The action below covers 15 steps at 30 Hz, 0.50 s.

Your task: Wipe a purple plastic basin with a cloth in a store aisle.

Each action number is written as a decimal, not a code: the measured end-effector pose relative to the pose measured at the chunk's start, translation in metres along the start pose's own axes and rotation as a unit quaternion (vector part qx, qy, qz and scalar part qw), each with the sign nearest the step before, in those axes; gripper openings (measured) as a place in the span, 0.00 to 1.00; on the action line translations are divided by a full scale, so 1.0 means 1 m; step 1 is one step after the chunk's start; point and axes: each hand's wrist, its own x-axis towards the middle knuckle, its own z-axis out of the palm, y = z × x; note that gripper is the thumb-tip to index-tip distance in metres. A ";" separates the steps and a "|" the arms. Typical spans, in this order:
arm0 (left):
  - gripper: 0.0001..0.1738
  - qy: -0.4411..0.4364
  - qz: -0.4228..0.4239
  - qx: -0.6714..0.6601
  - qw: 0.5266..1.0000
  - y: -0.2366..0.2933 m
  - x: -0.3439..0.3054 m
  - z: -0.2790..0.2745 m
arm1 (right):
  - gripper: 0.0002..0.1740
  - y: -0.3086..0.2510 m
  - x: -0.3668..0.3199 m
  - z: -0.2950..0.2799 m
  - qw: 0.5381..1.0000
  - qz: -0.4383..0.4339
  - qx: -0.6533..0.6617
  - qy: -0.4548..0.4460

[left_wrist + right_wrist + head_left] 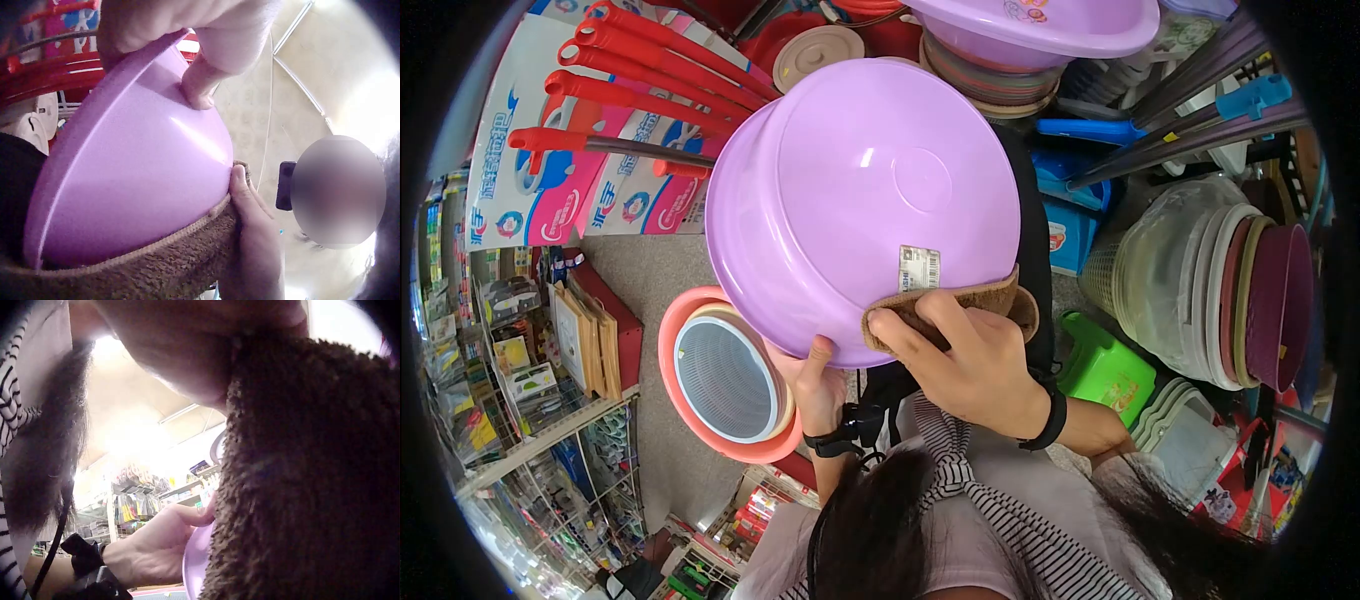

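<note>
A light purple plastic basin (860,190) is held up in front of the person, its underside facing the head camera. Near the lower part of that underside is a small barcode label (919,267). The left hand (818,388) grips the basin's rim at the lower left, thumb on the outer side; its other fingers are mostly hidden behind the rim in the head view. Bunched in the right hand (975,355) is a brown fuzzy cloth (1000,297), pressed against the basin beside the label. The left wrist view shows the cloth (144,269) lying along the basin's edge.
Salmon and grey nested basins (725,375) stand at the lower left. Red-handled poles (650,100) lean over printed cartons at the upper left. More purple basins (1040,30) are stacked ahead. To the right are stacked baskets (1200,290), a green stool (1105,370) and blue dustpans (1065,215).
</note>
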 end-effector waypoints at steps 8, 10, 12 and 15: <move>0.44 0.034 -0.039 -0.094 0.994 0.002 0.010 -0.011 | 0.23 0.021 -0.029 0.003 0.999 -0.005 -0.021 -0.031; 0.45 0.025 -0.044 -0.093 0.994 0.004 0.011 -0.013 | 0.21 0.027 -0.036 0.001 1.000 0.010 -0.011 -0.022; 0.45 0.016 -0.050 -0.092 0.994 0.005 0.011 -0.013 | 0.19 0.036 -0.041 -0.001 0.999 0.044 -0.008 -0.008; 0.45 0.008 -0.048 -0.078 0.996 0.008 0.010 -0.013 | 0.12 0.052 -0.048 -0.007 0.985 0.173 0.025 0.011</move>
